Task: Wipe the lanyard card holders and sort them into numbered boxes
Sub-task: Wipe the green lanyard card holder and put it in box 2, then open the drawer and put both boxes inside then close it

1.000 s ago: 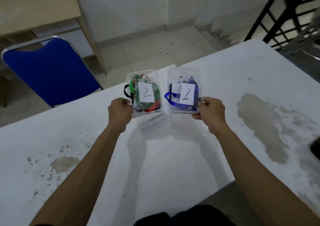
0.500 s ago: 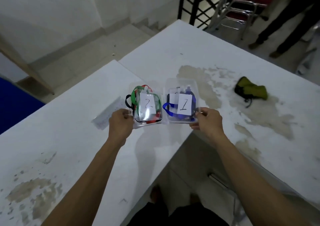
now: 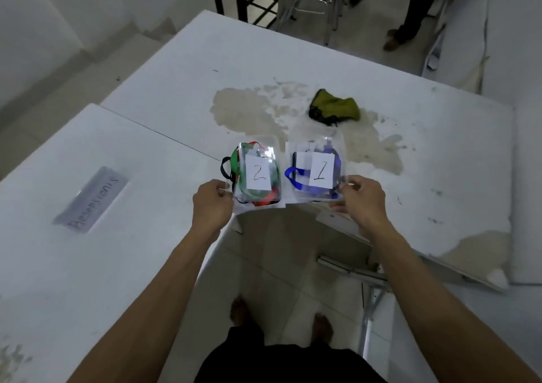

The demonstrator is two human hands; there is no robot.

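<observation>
Green cloth [image 3: 334, 107] (crumpled) lies beyond the boxes [image 3: 286, 171].

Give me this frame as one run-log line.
left hand: grips box 2, green/red/black lanyards inside | right hand: grips box 1, blue lanyards inside | boxes side by side, held above table edge | green cloth beyond

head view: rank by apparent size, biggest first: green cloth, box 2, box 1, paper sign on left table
1. paper sign, largest.
2. box 2 and box 1: look alike, no ranking between them.
3. green cloth, smallest, though it lies farther from the camera, so unsure.
</observation>
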